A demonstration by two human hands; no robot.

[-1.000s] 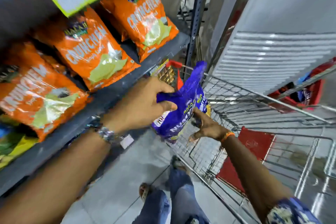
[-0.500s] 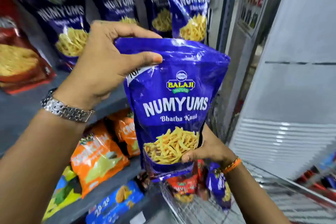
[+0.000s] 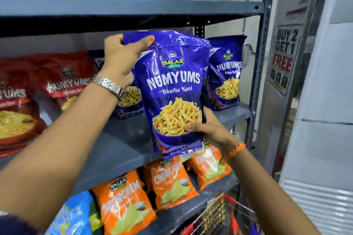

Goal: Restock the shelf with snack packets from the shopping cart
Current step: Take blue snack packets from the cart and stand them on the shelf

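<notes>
I hold a blue Numyums snack packet point(image 3: 172, 82) upright in front of the middle grey shelf point(image 3: 118, 149). My left hand point(image 3: 122, 59) pinches its top left corner; a metal watch is on that wrist. My right hand point(image 3: 208, 129) grips its lower right edge, thumb on the front. The packet's bottom hangs just over the shelf's front lip. Behind it stand other blue Numyums packets point(image 3: 226, 74), one partly hidden by my left hand. A corner of the red wire shopping cart point(image 3: 219, 213) shows at the bottom right.
Red Numyums packets point(image 3: 63, 82) fill the left of the same shelf. Orange Crunchem bags point(image 3: 170, 183) and a blue packet point(image 3: 74, 215) lie on the shelf below. The shelf's upright post point(image 3: 257, 82) stands at right, beside a "Buy 2 Get 1 Free" sign point(image 3: 284, 59).
The packet came up out of the cart, from below the orange bags to the level of the blue Numyums shelf. Both hands kept their hold and my view rose with it.
</notes>
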